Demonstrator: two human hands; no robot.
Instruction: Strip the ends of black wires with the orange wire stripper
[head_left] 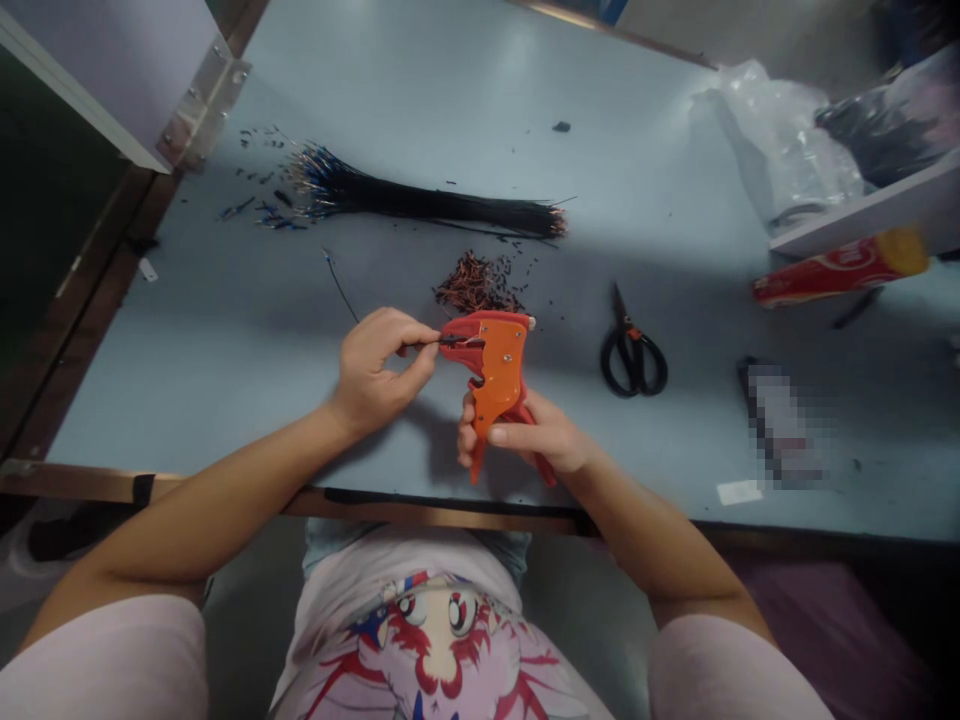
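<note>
My right hand (525, 435) is wrapped round the handles of an orange and red wire stripper (499, 370), its jaws pointing left. Between finger and thumb, my left hand (386, 365) pinches a thin black wire (343, 288), whose end reaches into the stripper's jaws. The wire's other end, with a small blue and metal tip, sticks out beyond my left hand to the upper left. Just behind the stripper lies a pile of copper and black wire scraps (472, 283). A long bundle of black wires (435, 200) lies farther back.
Black-handled scissors (634, 360) lie to the right of the stripper. Farther right are a red and yellow tube-shaped pack (840, 268), a blurred-out object (784, 420) and a white label (739, 492). Clear plastic bags (795, 140) stand at the back right. Loose bits (277, 215) lie left of the bundle.
</note>
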